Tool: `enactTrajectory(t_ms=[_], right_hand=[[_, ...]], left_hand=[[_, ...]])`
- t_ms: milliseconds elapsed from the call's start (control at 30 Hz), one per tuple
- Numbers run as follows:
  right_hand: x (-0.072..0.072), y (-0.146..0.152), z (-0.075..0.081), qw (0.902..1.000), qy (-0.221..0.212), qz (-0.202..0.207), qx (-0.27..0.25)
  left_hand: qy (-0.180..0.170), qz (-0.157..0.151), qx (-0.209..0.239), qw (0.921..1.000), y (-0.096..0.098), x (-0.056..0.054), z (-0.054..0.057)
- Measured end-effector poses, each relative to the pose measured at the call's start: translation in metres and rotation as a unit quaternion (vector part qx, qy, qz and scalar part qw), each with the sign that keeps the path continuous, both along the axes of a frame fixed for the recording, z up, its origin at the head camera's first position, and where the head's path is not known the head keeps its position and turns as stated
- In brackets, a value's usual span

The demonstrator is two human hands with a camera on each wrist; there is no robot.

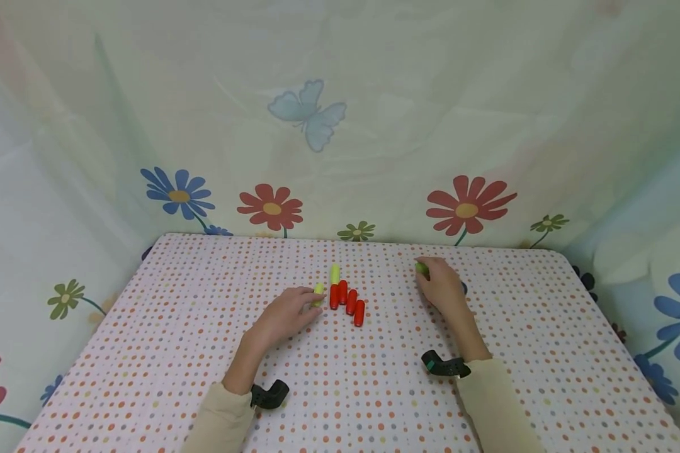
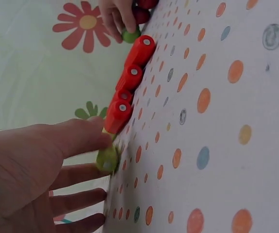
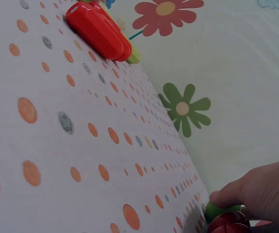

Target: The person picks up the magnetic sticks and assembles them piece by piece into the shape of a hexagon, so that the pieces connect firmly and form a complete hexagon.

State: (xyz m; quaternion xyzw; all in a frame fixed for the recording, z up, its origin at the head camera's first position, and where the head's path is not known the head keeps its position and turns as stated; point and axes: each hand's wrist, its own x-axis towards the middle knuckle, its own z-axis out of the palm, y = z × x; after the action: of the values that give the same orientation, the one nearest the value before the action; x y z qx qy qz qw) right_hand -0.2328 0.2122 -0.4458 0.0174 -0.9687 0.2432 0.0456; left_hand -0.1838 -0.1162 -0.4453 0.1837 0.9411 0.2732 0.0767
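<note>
Fiddly pinch right beside the red row (image 1: 351,302), one nudge could scatter it

So the left hand (image 1: 286,313) has a yellow-green stick (image 2: 107,160) pinched between thumb and index, other fingers spread, just left of the red row; a sloppy grip could let it roll, and those fingertips could bump the row's nearest piece. Well right of the row, the right hand (image 1: 443,286) pinches a green round piece (image 3: 221,210) with thumb and fingers (can't tell how all of them lie), and the dark red round pieces (image 3: 229,223) crowded against it could get dragged along. Red ones look like glossy, faceted plastic barrels with pale discs in the ends, and a second yellow-green stick (image 1: 335,274) sits at the row's far left end, smooth dotted cover (image 1: 374,390) under everything, so not much friction I'd guess
</note>
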Motion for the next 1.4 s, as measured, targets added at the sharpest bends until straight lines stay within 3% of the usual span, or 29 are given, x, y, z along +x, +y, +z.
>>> enactTrajectory(t_ms=[267,600,700,800,933,1033,1100,1233,1333,1400], right_hand=[[0.002,-0.008,-0.007,0.9991,0.037,-0.007,0.018],[0.001,-0.017,-0.009,0.9986,0.034,0.034,0.022],[0.002,-0.023,-0.003,0.9969,0.060,0.049,-0.014],[0.005,-0.033,0.004,0.9881,0.095,0.074,-0.096],[0.023,-0.058,0.000,0.9622,0.115,0.103,-0.225],[0.040,-0.074,-0.013,0.9388,0.083,0.097,-0.320],[0.050,-0.081,-0.021,0.9200,0.051,0.077,-0.381],[0.069,-0.090,-0.029,0.8698,-0.002,0.017,-0.493],[0.082,-0.095,-0.030,0.8176,-0.028,-0.025,-0.575],[0.089,-0.097,-0.030,0.7841,-0.043,-0.043,-0.618]], left_hand=[[0.034,0.033,-0.023,0.9986,-0.004,-0.001,-0.005],[0.029,0.032,0.036,0.9984,-0.007,-0.002,-0.002],[0.026,0.042,0.053,0.9974,-0.008,-0.002,-0.002],[0.016,0.057,0.080,0.9950,-0.008,-0.004,0.002],[0.023,0.099,0.147,0.9839,-0.005,0.000,0.000],[0.035,0.119,0.226,0.9663,0.001,0.008,-0.009],[0.020,0.112,0.288,0.9509,0.007,0.014,-0.016],[-0.049,0.089,0.401,0.9106,0.016,0.025,-0.025],[-0.088,0.092,0.461,0.8785,0.020,0.031,-0.028],[-0.099,0.102,0.481,0.8652,0.021,0.034,-0.029]])
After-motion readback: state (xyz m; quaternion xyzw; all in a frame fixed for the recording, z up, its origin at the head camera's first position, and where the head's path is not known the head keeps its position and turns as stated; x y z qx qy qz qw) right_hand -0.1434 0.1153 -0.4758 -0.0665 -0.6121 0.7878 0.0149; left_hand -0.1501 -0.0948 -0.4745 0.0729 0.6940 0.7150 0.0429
